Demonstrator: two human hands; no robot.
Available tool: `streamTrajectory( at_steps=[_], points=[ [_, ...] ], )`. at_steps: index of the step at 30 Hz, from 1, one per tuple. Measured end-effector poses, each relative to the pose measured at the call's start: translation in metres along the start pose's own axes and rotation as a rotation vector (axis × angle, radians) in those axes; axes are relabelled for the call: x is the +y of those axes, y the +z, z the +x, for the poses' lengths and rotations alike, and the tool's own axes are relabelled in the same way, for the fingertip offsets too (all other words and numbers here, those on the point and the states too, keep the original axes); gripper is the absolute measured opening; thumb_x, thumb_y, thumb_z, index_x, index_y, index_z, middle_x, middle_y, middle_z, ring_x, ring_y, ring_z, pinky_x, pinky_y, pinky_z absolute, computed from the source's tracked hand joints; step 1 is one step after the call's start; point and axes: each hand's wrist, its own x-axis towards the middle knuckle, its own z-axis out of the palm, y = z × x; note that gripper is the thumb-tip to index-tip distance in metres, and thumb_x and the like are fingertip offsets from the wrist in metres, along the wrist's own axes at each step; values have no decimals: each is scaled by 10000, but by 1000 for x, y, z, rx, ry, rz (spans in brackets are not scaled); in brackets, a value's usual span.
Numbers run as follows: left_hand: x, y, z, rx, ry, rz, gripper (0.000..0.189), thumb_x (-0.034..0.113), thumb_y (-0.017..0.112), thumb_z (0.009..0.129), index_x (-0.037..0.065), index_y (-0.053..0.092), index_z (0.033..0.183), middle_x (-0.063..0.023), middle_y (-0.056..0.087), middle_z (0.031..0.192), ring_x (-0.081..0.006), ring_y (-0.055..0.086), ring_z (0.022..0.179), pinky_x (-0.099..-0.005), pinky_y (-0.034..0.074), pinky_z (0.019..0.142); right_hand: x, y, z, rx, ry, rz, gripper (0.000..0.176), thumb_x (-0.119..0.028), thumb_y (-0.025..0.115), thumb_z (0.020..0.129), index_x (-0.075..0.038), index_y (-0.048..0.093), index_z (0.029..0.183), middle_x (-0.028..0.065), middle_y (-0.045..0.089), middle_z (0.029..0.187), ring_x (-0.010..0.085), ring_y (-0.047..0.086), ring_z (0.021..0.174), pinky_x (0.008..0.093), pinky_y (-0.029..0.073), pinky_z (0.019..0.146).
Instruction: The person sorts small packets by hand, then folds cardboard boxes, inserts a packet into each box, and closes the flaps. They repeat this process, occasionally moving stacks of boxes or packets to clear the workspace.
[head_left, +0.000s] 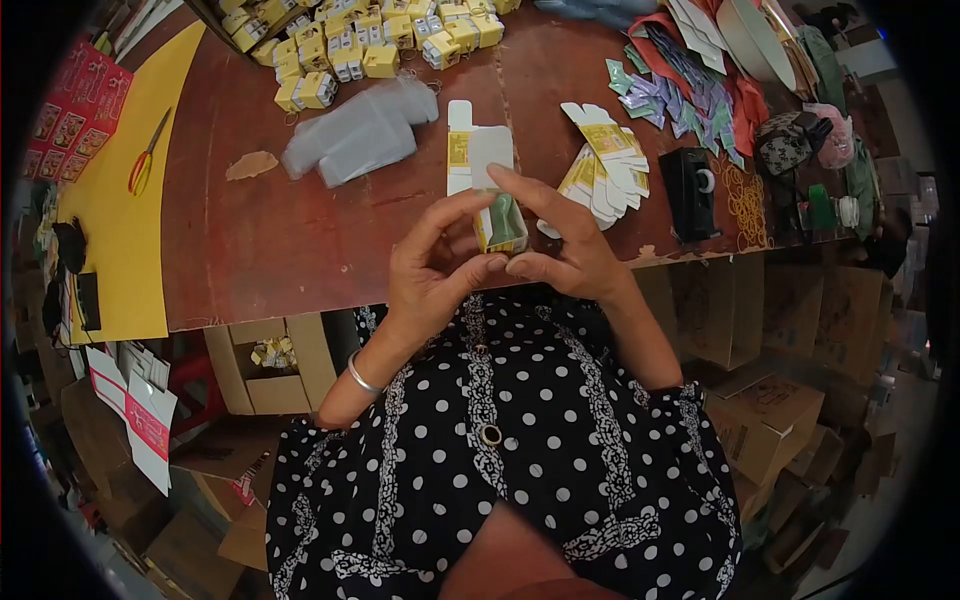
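Both my hands hold a small yellow-and-white carton (492,245) upright at the table's front edge. Its top is open, the white flap (493,150) stands up at the back, and something green (502,215) shows inside. My left hand (435,255) grips the left side, thumb at the front. My right hand (570,240) holds the right side, with its index finger on the flap and its thumb at the front corner. Just behind the carton lies a flat unfolded carton (459,150). More flat cartons (605,165) are fanned out to the right.
Many filled yellow cartons (380,40) are piled at the back. Clear plastic sheets (365,130) lie left of centre. Green and purple sachets (680,100), a black tape dispenser (690,195) and rubber bands (745,205) are at right. Scissors (150,150) rest on yellow board (140,250) at left.
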Motion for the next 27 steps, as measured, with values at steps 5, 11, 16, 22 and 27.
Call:
streamTrajectory(
  at_steps=[5,11,16,22,27],
  points=[
    [1,-7,-2,-74,-69,19,412,-78,702,894,-26,611,1292,-118,493,1401,-224,599,1228,-350,544,1040,9,11,-6,104,35,188,515,-225,792,855,-11,657,1303,168,628,1332,338,562,1302,405,449,1067],
    [-7,-7,-5,-69,-94,20,299,-83,692,902,-20,612,1183,-113,506,1339,-197,598,1196,-332,561,1004,13,-1,0,90,-212,-269,378,-189,772,863,-13,721,1193,156,653,1294,352,593,1263,426,485,1035],
    [-8,-2,-1,17,-86,-103,372,-90,692,897,12,496,1197,-111,519,1300,-208,583,1220,-338,548,1013,3,15,-3,202,-92,-89,347,-197,736,889,-3,727,1177,158,692,1247,356,587,1279,445,464,1073],
    [9,-3,8,38,-161,-47,469,-92,701,888,33,438,1255,-110,542,1276,-193,584,1211,-335,538,1011,4,6,1,147,-112,-20,336,-128,788,844,-21,739,1158,146,714,1227,338,579,1291,434,470,1072],
    [12,-3,8,34,-220,-22,462,-93,693,893,29,443,1262,-79,542,1263,-157,598,1178,-316,549,980,5,8,1,155,14,131,271,-66,765,854,-14,755,1120,149,735,1180,330,584,1288,437,469,1076]
  ],
)
